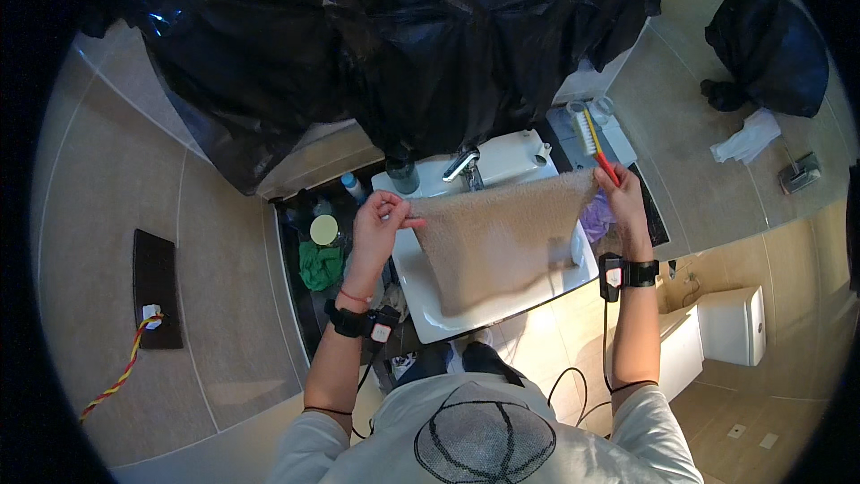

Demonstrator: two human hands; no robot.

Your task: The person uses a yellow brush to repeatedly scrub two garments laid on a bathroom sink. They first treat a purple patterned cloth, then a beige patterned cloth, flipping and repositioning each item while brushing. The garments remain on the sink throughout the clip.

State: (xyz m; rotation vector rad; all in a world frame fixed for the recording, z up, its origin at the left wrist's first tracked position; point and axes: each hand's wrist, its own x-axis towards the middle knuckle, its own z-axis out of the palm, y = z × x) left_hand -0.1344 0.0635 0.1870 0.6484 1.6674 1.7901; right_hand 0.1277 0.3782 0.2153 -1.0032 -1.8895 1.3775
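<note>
A beige towel hangs spread out between my two hands over the white sink, hiding most of its basin. My left hand is closed on the towel's upper left corner, pinching it between the fingers. At the upper right corner, my right hand is closed on the cloth. A brush with white bristles and a red and yellow handle sticks up from the right hand's fingers, handle end at the grip. Behind the towel stands a chrome faucet.
Left of the sink are a green cloth, a pale yellow round lid and a blue-capped bottle. A purple cloth lies to the right. Black plastic sheeting covers the wall ahead. A toilet stands at the right.
</note>
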